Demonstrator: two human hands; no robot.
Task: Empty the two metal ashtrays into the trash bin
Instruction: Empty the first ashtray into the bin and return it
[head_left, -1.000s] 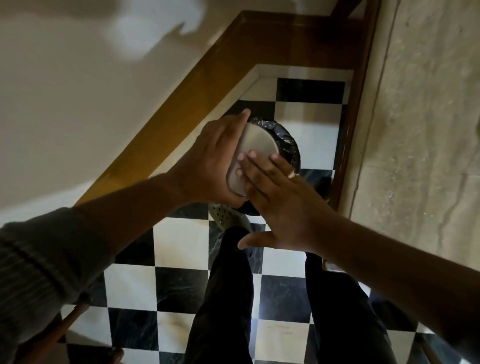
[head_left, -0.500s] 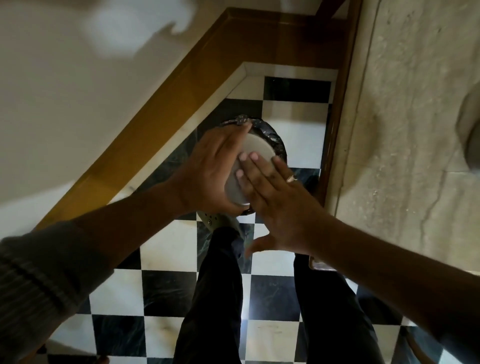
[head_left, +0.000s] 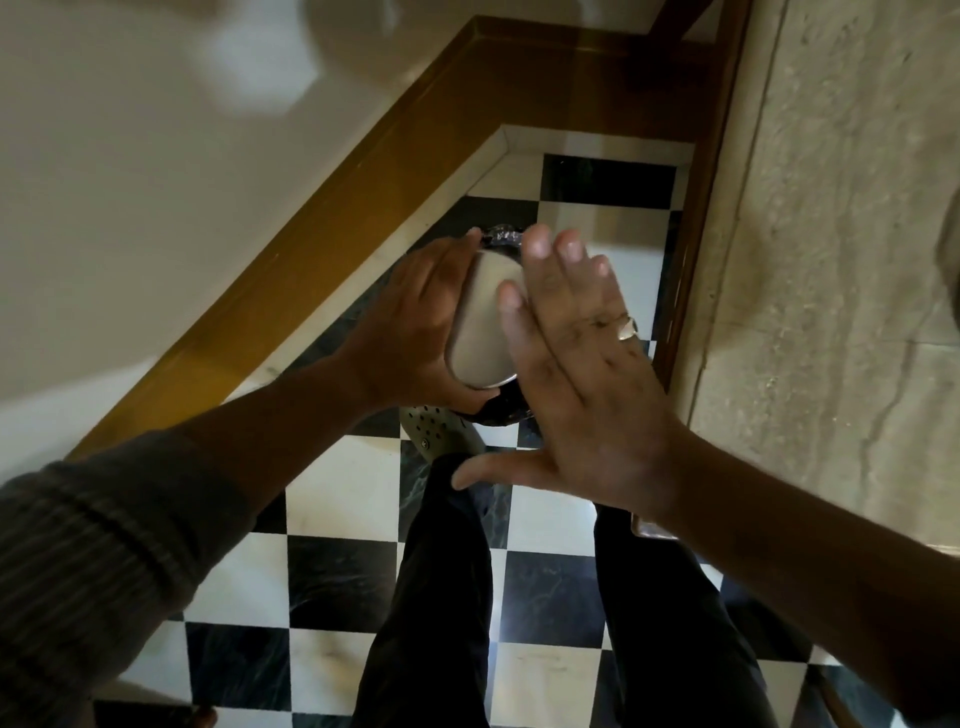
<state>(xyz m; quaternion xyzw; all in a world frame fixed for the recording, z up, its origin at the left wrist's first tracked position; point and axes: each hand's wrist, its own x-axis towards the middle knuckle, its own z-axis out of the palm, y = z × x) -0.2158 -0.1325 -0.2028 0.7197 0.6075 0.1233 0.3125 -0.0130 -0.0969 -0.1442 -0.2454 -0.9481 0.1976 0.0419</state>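
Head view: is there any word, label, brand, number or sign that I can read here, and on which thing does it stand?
None can be read.
Metal ashtray, held upside down by the left hand: bare underside, no marking.
Ring on the right hand: no readable engraving.
Shoe: a small emblem, too small to read.

Round metal ashtray (head_left: 483, 325) upturned, base up, over black-lined bin (head_left: 501, 240).

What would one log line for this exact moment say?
left hand: holds ashtray tipped, underside up | right hand: open, flat, beside ashtray | trash bin: below, mostly hidden
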